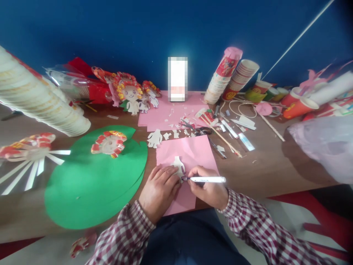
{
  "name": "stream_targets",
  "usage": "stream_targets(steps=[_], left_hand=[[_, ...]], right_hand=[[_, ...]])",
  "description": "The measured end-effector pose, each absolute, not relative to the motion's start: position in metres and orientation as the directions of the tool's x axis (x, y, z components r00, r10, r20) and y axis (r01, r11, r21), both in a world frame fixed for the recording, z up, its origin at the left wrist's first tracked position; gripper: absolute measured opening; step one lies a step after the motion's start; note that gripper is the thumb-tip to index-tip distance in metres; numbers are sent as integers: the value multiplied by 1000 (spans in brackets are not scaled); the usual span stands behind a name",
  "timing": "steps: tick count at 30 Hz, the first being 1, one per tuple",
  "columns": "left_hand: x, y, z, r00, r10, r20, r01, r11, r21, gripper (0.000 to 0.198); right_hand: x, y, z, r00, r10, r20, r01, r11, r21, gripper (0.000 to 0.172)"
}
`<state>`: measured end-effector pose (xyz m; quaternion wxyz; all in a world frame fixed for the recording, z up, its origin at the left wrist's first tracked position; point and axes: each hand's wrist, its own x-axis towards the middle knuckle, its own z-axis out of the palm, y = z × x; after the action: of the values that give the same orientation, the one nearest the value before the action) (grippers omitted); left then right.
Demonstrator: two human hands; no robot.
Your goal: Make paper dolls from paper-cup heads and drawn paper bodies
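Note:
A small white paper cutout lies on a pink sheet at the table's front edge. Across its lower left part my left hand rests flat, fingers stretched out and pressing it down. My right hand grips a white marker with a purple tip, which touches the cutout's right edge; purple lines show along that edge. Just beyond the sheet sits another white paper figure. To the left, a round paper face with a red and yellow frill lies on large green paper leaves.
Stacked paper cups stand at the left and back right. Scissors, wooden sticks and paper scraps lie behind the sheet. A glowing, blurred-out screen stands at the back. A plastic bag is at right.

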<state>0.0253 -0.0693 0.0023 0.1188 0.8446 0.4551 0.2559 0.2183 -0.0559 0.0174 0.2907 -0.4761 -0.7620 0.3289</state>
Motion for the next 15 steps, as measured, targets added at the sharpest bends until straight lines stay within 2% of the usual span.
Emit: stream_targets(steps=[15], left_hand=[[25,-70,3,456,832,315,707,-554,439,14]], right_hand=[[216,-55,19,-371,918,141,551,340,-762,7]])
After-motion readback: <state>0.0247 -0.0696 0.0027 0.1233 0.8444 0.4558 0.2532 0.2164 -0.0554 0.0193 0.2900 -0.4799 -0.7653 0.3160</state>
